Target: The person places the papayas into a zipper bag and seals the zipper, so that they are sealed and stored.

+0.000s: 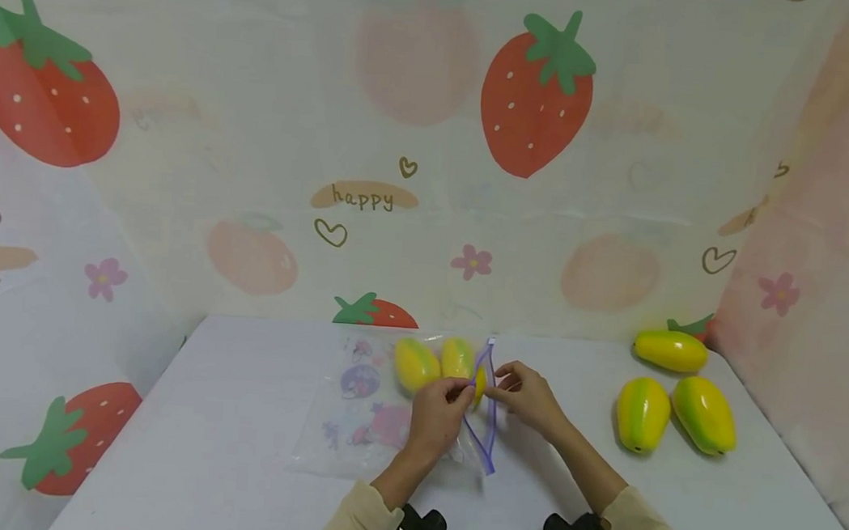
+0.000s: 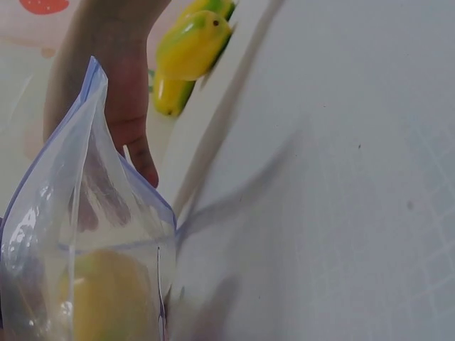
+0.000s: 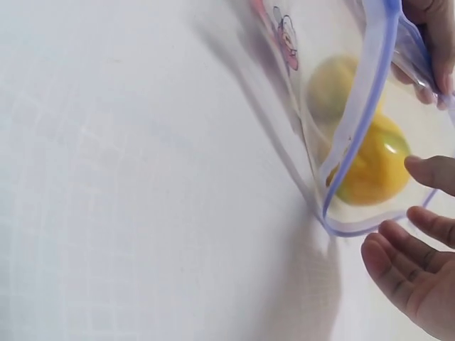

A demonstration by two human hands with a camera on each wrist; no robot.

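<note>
A clear zip bag (image 1: 326, 445) with purple edging and cartoon prints lies on the table, its mouth facing right. Inside are two glossy yellow-green papaya-like fruits, a left one (image 1: 416, 365) and a right one (image 1: 457, 358). Another yellow fruit (image 1: 479, 386) shows at the mouth, partly hidden by the hands. My left hand (image 1: 439, 416) pinches the bag's rim between thumb and fingers. Just outside the opening is my right hand (image 1: 533, 400); in the right wrist view its fingers (image 3: 402, 266) are spread, with the thumb close to a fruit (image 3: 373, 167). Whether the thumb touches it, I cannot tell.
Three more such fruits stand at the table's right: one at the back (image 1: 671, 351), one in front left (image 1: 642, 414) and one in front right (image 1: 705, 415). A strawberry-printed curtain (image 1: 430, 176) hangs along the back and sides of the white table (image 1: 225, 415).
</note>
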